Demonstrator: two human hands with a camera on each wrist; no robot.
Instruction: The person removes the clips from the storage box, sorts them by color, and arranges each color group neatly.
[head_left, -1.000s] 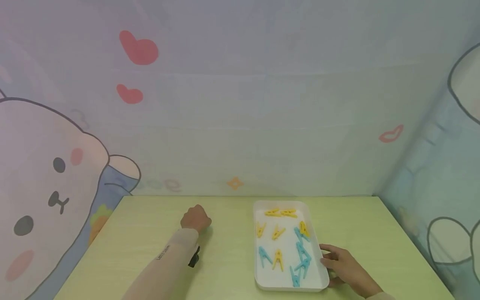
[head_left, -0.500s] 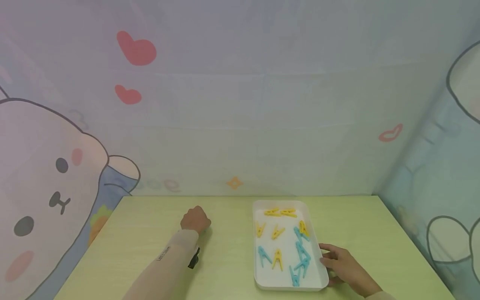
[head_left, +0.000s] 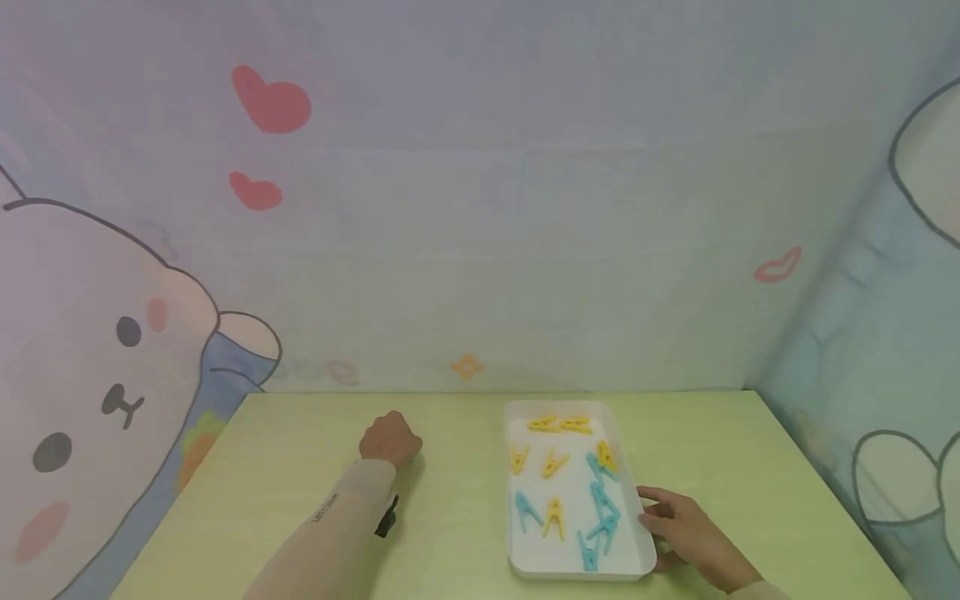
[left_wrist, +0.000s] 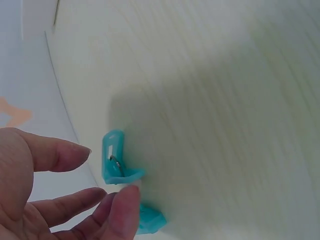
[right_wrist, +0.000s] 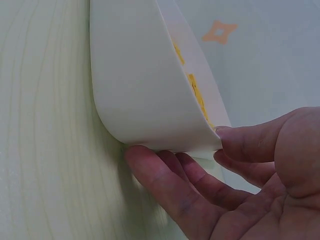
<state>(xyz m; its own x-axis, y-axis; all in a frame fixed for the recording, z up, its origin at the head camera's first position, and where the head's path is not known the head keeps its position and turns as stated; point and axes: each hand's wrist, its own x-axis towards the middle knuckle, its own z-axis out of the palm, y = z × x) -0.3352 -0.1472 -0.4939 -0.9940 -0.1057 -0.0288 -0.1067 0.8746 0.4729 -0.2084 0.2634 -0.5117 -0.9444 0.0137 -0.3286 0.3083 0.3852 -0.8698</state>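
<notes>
Right hand (head_left: 693, 529) pinches the white tray (right_wrist: 132, 75), likely steadying it; left hand (head_left: 390, 439), fingers parted beside a teal clip (left_wrist: 113, 150), probably needs to close.

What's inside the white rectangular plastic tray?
The white rectangular plastic tray holds yellow plastic clothespins and blue plastic clothespins. Hidden: floor beneath them, and part of a blue one under a yellow.

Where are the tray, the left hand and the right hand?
Tray (head_left: 573, 490): head view, on its bare floor.
Left hand (head_left: 391, 439): head view, on its back.
Right hand (head_left: 693, 530): head view, on its back.
</notes>
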